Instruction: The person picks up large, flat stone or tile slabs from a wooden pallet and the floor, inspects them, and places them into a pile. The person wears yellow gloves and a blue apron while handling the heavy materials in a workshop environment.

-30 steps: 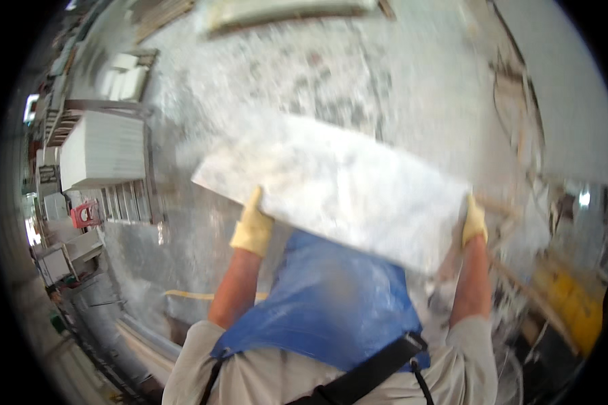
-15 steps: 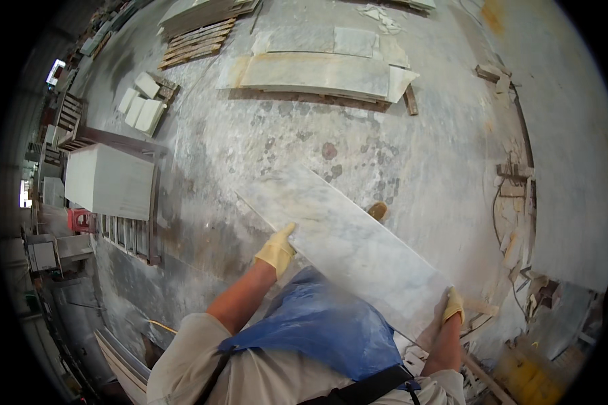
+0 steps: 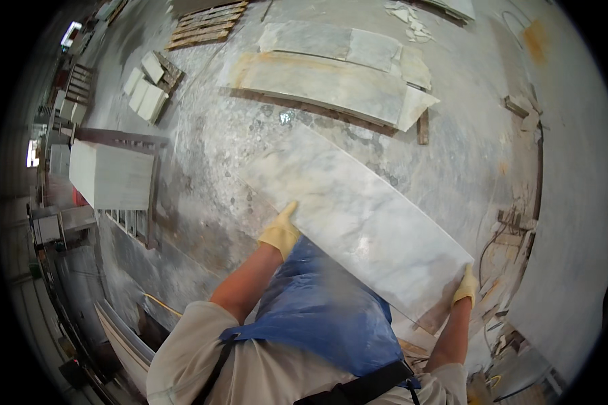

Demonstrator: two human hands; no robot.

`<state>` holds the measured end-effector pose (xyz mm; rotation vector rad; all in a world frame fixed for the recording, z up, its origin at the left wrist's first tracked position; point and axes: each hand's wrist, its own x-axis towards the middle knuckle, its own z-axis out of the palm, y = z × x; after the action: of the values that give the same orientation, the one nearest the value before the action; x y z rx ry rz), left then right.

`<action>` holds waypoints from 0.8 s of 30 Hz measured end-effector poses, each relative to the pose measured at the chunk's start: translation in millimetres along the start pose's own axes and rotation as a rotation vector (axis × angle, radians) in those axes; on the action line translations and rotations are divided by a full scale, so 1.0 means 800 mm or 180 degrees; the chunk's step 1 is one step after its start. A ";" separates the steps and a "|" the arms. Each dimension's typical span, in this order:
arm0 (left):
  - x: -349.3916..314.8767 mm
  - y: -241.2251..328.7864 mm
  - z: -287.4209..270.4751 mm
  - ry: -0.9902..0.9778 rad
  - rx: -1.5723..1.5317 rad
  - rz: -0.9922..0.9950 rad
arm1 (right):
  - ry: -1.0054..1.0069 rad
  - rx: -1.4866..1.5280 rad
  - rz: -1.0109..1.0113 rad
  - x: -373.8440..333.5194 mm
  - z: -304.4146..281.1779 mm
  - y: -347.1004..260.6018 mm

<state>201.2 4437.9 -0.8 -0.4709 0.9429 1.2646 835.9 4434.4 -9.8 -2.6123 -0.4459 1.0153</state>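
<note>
A long white stone slab (image 3: 358, 216) with grey and yellowish veining is held out slantwise in front of me, its far end up and left, its near end down and right. My left hand (image 3: 281, 231), in a pale yellow glove, is closed on the slab's near long edge, thumb lying on top and fingers hidden beneath. At the slab's right end my right hand (image 3: 465, 286), gloved the same way, grips the corner. A blue apron (image 3: 324, 310) hangs below the slab's near edge.
Ahead on the floor lie several flat slabs (image 3: 317, 77) on supports. To the left are a large stack of pale slabs (image 3: 111, 175), small blocks (image 3: 145, 91) and a wooden pallet (image 3: 206, 25). Wood scraps (image 3: 513, 223) line a big upright sheet (image 3: 567, 223) at right.
The slab has moved a little forward and right, with both hands still on it. My view has shifted, and the brown shoe tip seen beyond the slab is now hidden.
</note>
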 end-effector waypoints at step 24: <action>0.590 0.071 0.197 0.0087 -0.0420 0.0494 | 0.0257 0.0730 -0.0458 0.206 0.251 -0.598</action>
<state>206.2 4851.6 -282.9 -0.5268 0.9366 1.4706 728.4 4965.4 -65.0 -2.3709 -0.4613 0.8570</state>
